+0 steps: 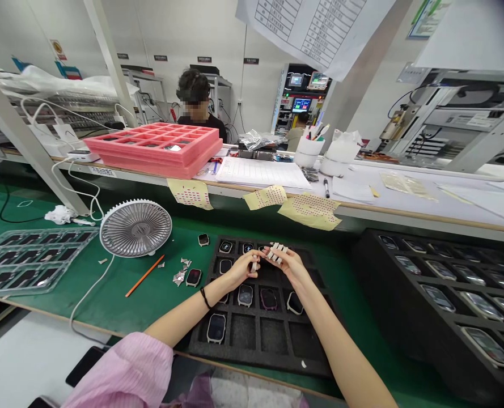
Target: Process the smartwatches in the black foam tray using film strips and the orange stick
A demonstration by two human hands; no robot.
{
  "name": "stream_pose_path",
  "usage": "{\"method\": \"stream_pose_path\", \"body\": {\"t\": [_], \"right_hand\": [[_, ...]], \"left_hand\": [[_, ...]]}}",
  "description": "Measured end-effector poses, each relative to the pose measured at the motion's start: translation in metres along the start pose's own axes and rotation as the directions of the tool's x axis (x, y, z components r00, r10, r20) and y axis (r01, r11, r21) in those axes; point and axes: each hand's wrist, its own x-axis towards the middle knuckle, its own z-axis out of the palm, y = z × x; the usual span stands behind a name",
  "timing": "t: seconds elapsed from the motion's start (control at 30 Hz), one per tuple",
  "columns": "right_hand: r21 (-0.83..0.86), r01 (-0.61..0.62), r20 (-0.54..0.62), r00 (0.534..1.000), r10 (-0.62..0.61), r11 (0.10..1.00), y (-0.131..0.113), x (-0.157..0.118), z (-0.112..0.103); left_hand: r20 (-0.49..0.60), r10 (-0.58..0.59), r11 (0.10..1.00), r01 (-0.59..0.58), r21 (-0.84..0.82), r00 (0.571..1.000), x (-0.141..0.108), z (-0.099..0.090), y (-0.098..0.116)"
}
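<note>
My left hand is closed in a pinch above a black foam tray, with a white cover on one fingertip. Opposite it, nearly touching, is my right hand, its fingers curled and several tips in white covers. Whatever small thing lies between the fingertips is hidden. Smartwatches sit in some of the tray's pockets, among them a pale-framed watch, a dark purple watch and a silver watch. A watch is partly covered by my right forearm.
Left of the tray lie a loose watch, crumpled scraps and an orange stick. Farther left are a fan and a clear tray. Stacked black foam stands right. Pink trays rest on the shelf; a person is behind.
</note>
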Motion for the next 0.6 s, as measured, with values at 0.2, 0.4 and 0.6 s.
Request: {"method": "stream_pose_path", "body": {"t": [0.2, 0.4, 0.6], "right_hand": [[0.005, 0.002, -0.007, 1.000, -0.002, 1.000, -0.0015, -0.0014, 0.0016], [0.003, 0.012, -0.020, 1.000, -0.012, 1.000, -0.0010, -0.0032, 0.0037], [0.002, 0.013, -0.012, 1.000, -0.013, 1.000, -0.0019, -0.0044, 0.0042]], "left_hand": [[-0.005, 0.000, 1.000, 0.000, 0.003, 1.000, 0.0006, -0.0002, -0.0001], [-0.012, 0.011, 1.000, -0.011, 0.017, 1.000, -0.0003, 0.0001, 0.0005], [-0.004, 0.024, 0.998, -0.023, 0.055, 1.000, -0.0009, 0.0008, 0.0010]]}}
